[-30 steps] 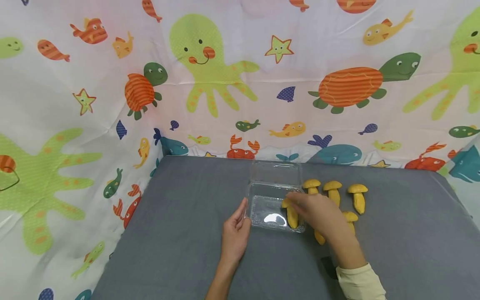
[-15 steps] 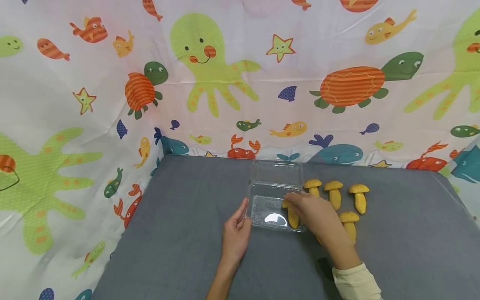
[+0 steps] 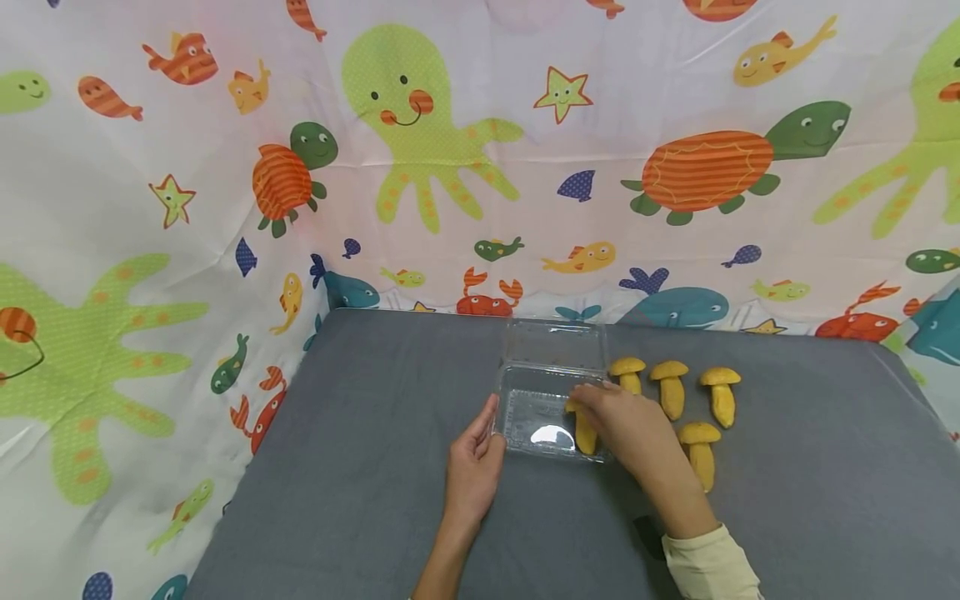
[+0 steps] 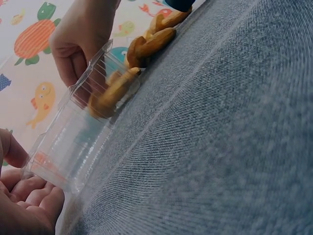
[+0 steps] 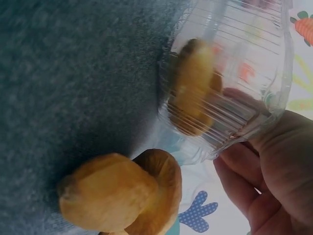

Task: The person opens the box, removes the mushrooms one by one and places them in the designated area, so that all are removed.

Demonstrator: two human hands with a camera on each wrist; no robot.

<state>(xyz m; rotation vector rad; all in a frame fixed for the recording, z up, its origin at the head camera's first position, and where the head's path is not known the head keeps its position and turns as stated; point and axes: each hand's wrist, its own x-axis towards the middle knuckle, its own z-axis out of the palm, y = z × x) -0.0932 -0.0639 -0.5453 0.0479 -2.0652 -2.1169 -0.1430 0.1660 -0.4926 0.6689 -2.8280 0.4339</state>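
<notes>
A clear plastic clamshell box (image 3: 525, 450) lies on the grey cloth with its lid (image 3: 555, 346) folded back. My left hand (image 3: 472, 475) pinches the box's left edge between thumb and fingers, also visible in the left wrist view. One yellow-brown mushroom (image 3: 586, 432) lies along the right side inside the box, cap toward the back. My right hand (image 3: 630, 425) reaches over the right wall and holds this mushroom near its cap; in the right wrist view some fingers (image 5: 234, 171) stay outside the wall. Beside the box, another mushroom (image 5: 112, 191) lies close to the right hand.
Right of the box lie several more mushrooms, among them a back one (image 3: 671, 390), a far right one (image 3: 722, 397) and a nearer one (image 3: 700, 454). A curtain (image 3: 480, 167) printed with sea animals hangs behind the grey-covered table (image 3: 360, 433). A dark object (image 3: 648, 537) sits by the right wrist.
My right hand shifts very slightly and now covers the mushroom whose tip showed below it earlier. The mushroom in the box and the left hand stay in place.
</notes>
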